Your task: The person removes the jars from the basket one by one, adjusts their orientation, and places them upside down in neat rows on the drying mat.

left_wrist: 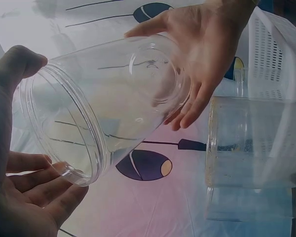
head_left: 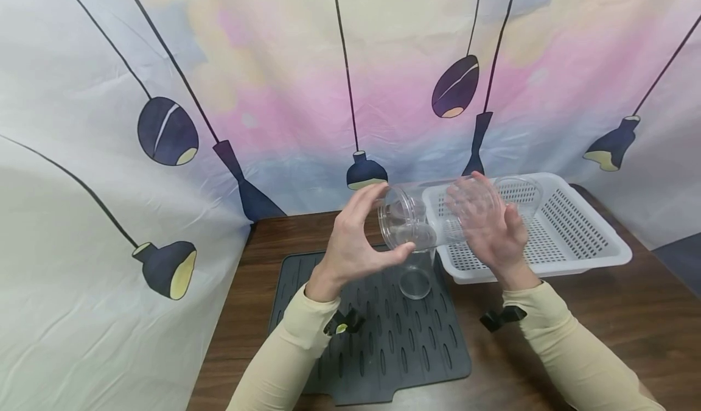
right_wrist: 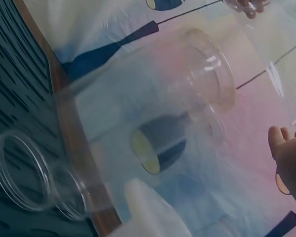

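Note:
A clear, wide-mouthed jar [head_left: 440,219] is held sideways in the air above the mat, its threaded mouth to the left and its base to the right. My left hand [head_left: 353,237] grips the jar round its mouth, thumb on one side and fingers on the other. Behind the base, my right hand [head_left: 495,234] has its palm up to the jar and its fingers extended; whether it touches cannot be told. In the left wrist view the jar [left_wrist: 103,108] looks see-through, with nothing visible inside.
On the dark grey ridged mat [head_left: 378,344] stand clear jars [right_wrist: 153,113], partly overlapping. A white perforated basket [head_left: 594,246] sits on the brown wooden table [head_left: 619,313] to the right, with a clear round-rimmed thing [head_left: 520,182] at its back left. A lamp-printed cloth [head_left: 296,94] hangs behind.

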### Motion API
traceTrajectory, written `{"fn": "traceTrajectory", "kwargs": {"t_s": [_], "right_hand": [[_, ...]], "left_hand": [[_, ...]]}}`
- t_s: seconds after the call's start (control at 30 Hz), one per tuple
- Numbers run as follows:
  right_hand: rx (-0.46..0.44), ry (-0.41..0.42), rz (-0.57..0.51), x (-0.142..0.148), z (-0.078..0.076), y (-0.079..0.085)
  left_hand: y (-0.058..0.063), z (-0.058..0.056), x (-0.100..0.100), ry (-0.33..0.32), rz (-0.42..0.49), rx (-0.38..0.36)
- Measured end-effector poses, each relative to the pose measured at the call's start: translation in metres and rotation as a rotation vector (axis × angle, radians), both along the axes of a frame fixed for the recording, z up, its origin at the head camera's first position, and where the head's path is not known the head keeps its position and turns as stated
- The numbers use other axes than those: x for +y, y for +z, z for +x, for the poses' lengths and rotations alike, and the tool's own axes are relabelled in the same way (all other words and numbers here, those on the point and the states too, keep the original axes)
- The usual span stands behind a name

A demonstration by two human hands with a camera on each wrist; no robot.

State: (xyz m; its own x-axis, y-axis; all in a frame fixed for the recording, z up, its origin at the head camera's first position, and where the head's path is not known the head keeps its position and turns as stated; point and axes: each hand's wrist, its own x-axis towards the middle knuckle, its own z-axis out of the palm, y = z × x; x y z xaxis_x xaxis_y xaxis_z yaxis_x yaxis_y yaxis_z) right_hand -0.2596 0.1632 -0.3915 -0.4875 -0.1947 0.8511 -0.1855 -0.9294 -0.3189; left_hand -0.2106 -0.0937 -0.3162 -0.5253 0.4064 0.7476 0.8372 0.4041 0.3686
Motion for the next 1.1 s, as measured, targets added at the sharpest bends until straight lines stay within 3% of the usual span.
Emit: {"fn": "traceTrajectory", "kwargs": {"t_s": [0.1, 0.23, 0.53, 0.83, 1.1], "right_hand": [[0.075, 0.032, 0.001, -0.005, -0.002, -0.002], [0.103, 0.033, 0.012, -0.010, -0.001, -0.005], [0.088, 0.007, 0.024, -0.013, 0.002, -0.006], [0.071, 0.032, 0.010, -0.012, 0.001, -0.006], [-0.038, 0.000, 0.016, -0.008, -0.001, -0.006]], "left_hand": [[0.000, 0.000, 0.000, -0.001, 0.001, -0.009], [0.000, 0.001, -0.001, -0.005, 0.009, -0.012], [0.001, 0.001, -0.002, -0.026, 0.025, -0.017], [0.001, 0.001, -0.002, -0.040, 0.033, -0.022], [0.001, 0.002, -0.002, -0.047, 0.024, -0.023]]}}
